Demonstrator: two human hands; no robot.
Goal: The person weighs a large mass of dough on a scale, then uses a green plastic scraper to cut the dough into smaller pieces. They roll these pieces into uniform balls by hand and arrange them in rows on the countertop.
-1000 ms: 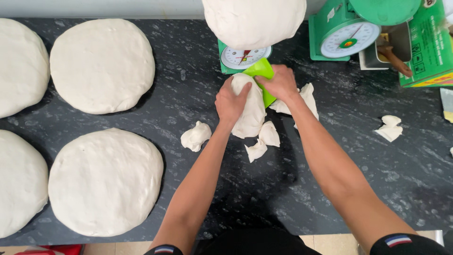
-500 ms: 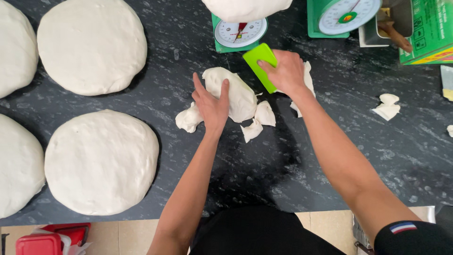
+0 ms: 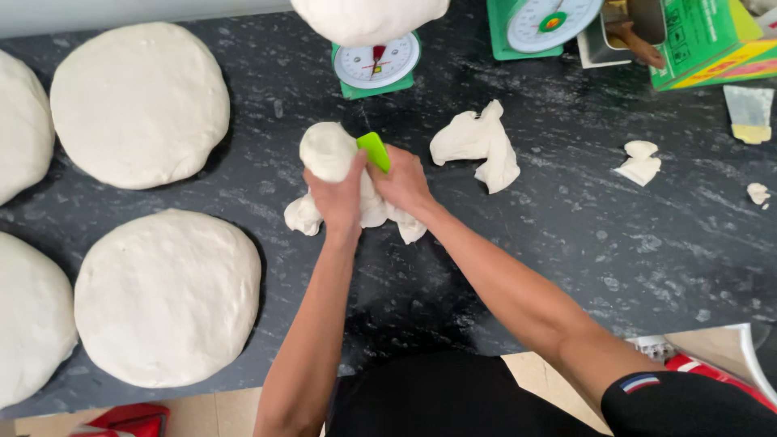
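Note:
My left hand (image 3: 338,197) grips a pale lump of dough (image 3: 326,150) on the dark marbled counter (image 3: 566,243). Smaller torn bits of dough spread out under both hands. My right hand (image 3: 402,183) holds a bright green scraper (image 3: 374,150) pressed against the lump's right side. A separate torn piece of dough (image 3: 479,144) lies just to the right of my hands. Behind the lump stands a green dial scale (image 3: 376,66) with a big mass of dough (image 3: 368,18) on its pan.
Several flat round dough discs (image 3: 139,103) (image 3: 166,295) fill the counter's left half. A second green scale (image 3: 544,26), a metal tin (image 3: 623,36) and a green box (image 3: 702,40) stand at the back right. Small dough scraps (image 3: 639,160) and a flat scraper (image 3: 749,113) lie at the right.
The dough bits have been pushed together into one lump under my hands. Both hands have closed in on it; one torn piece now lies apart on the right.

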